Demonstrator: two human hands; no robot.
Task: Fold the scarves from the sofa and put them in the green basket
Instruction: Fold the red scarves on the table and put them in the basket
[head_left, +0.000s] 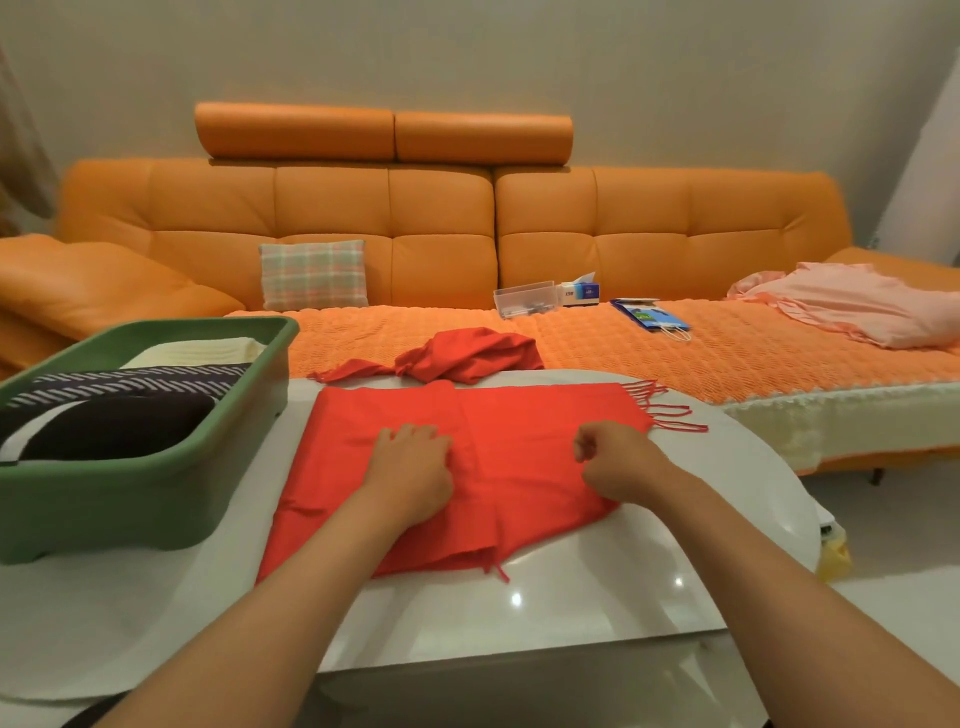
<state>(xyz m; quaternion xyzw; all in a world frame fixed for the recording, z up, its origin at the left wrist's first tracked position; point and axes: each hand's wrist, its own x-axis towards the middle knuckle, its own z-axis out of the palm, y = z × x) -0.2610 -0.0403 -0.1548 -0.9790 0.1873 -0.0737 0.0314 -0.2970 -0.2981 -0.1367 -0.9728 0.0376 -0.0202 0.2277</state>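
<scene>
Red scarf (524, 436) lies spread on white table (571, 603), far end bunched on sofa (441, 208). Left hand (410, 467) and right hand (618, 462) sit mid-cloth, fingers curled into fabric. Green basket (130, 509) just left.

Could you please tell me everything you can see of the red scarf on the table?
The red scarf is a thin, plain cloth with stringy fringe at its ends. One part lies flat in folded layers on the white table. The rest trails back in a crumpled heap onto the sofa. One fringe spreads to the right, and another shows at the near edge. The left hand rests on the flat part with bent fingers. The right hand, fingers curled, seems to pinch it.
</scene>
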